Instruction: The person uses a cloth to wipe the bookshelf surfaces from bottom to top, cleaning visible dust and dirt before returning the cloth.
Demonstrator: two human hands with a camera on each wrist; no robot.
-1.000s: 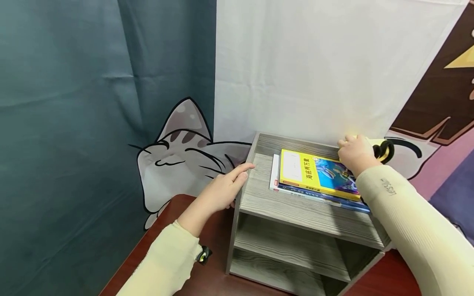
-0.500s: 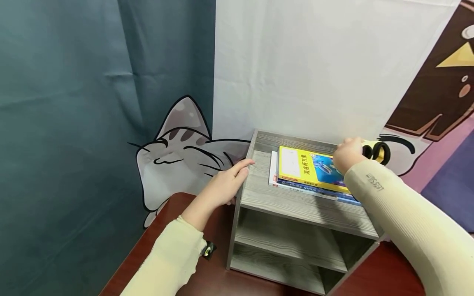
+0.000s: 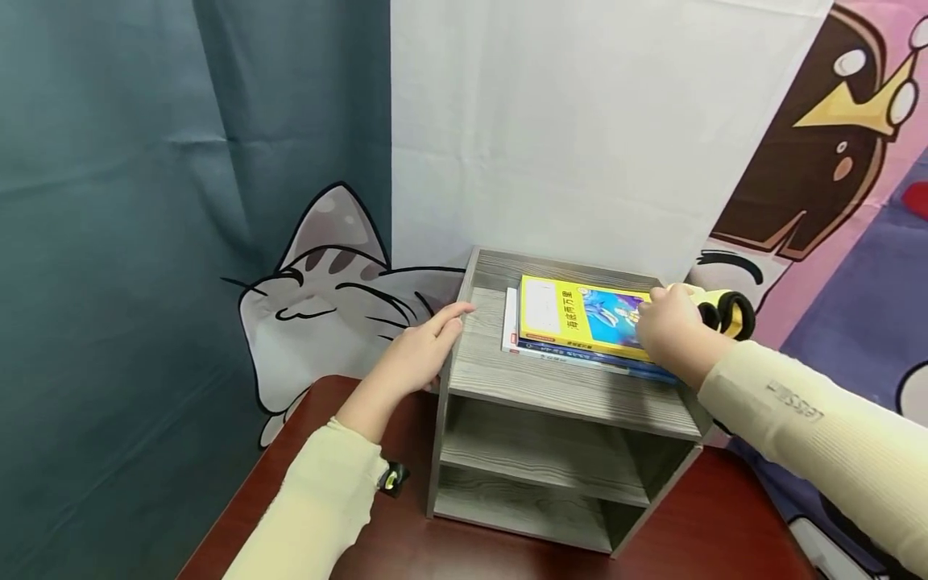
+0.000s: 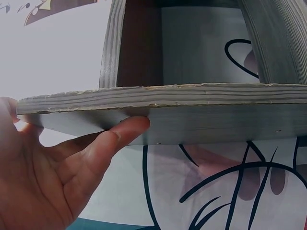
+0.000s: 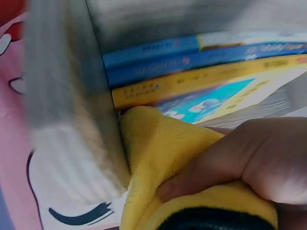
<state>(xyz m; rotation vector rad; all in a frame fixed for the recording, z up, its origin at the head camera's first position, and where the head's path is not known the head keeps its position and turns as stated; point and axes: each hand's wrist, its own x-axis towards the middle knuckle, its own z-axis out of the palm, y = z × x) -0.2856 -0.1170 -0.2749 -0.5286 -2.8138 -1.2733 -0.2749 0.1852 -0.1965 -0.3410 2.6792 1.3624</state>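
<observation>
My right hand [image 3: 670,330] grips a fuzzy yellow cloth [image 5: 153,143] with black edging, at the right side of a small grey wood-grain shelf unit [image 3: 573,411]. In the right wrist view the cloth bunches against the unit's right panel [image 5: 76,129] and the ends of the books. A yellow book [image 3: 573,314] tops the stack, over blue books [image 3: 580,352] and a white one [image 3: 509,322]. My left hand [image 3: 424,346] rests on the unit's left panel [image 4: 211,120]. Its thumb presses the outer face, and a fingertip reaches over the top edge.
The unit stands on a dark red table [image 3: 493,556], with two lower compartments facing front. Behind hangs a white curtain [image 3: 580,129] beside a teal one [image 3: 130,242]. A printed cat [image 3: 319,322] decorates the backdrop at the left.
My right hand has moved with the yellow cloth from the back right corner towards the front, along the right side. The left hand stays at the left panel. The head view has turned slightly right.
</observation>
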